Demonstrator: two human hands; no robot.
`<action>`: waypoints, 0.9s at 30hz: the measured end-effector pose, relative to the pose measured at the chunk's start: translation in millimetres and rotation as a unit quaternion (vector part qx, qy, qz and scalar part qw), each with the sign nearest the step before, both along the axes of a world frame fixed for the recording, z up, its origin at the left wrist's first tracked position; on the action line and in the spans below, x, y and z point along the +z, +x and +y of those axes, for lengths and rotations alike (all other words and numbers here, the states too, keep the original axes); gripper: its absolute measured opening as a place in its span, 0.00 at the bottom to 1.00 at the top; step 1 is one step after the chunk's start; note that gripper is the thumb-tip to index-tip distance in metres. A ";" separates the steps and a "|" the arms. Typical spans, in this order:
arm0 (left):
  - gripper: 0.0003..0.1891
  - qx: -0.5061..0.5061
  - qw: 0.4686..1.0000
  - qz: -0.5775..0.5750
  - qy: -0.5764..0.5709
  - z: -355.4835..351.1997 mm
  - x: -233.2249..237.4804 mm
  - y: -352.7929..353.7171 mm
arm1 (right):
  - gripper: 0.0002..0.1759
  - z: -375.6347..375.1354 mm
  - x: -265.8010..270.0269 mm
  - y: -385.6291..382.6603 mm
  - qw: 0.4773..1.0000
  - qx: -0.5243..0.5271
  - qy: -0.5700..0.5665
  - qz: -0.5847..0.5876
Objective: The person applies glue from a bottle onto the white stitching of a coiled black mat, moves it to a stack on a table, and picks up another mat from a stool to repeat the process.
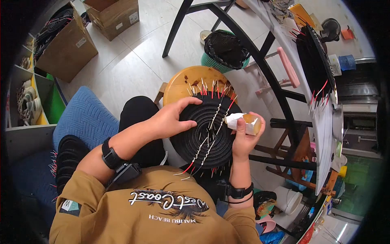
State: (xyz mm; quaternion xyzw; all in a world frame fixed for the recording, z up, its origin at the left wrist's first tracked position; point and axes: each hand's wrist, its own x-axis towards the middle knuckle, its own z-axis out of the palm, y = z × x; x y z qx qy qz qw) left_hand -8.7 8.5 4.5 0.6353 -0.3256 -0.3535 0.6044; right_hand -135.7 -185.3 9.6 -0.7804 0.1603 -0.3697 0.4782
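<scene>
A coiled black disc (199,136) lies over a round wooden stool (183,83), with red and white wire ends along its far edge and twisted pale cords across it. My left hand (174,116) rests at the disc's upper left, thumb and fingers apart, with nothing between them. On the disc's right side, my right hand (247,136) is closed around a whitish wrapped piece (243,122) with a yellowish face. What exactly this piece is, I cannot tell.
Cardboard boxes (67,51) stand at the upper left. Beyond the stool is a green bin (219,63) with a black bag. A black-framed table (260,61) fills the right. Blue padded seating (83,118) is at the left, with more black coils (71,156).
</scene>
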 end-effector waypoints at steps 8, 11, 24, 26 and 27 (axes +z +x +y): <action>0.28 0.011 1.000 -0.021 -0.014 -0.7 -3.8 0.3 | 0.23 -0.2 -0.1 0.2 0.999 -0.010 -0.031 -0.006; 0.30 -0.012 1.000 -0.008 -0.001 0.0 -1.9 1.9 | 0.23 -0.6 -0.3 -2.0 1.000 -0.003 -0.013 -0.007; 0.30 -0.012 1.000 0.007 0.014 -0.1 3.7 1.0 | 0.23 -0.9 -1.7 -0.8 0.999 0.001 -0.034 -0.004; 0.30 -0.013 1.000 0.006 0.021 -0.3 4.7 0.9 | 0.22 -2.0 -2.6 -1.5 1.000 0.000 -0.028 -0.005; 0.30 -0.013 1.000 0.003 0.019 -0.4 3.9 1.0 | 0.22 -2.2 -2.9 -1.6 1.000 -0.002 -0.022 -0.007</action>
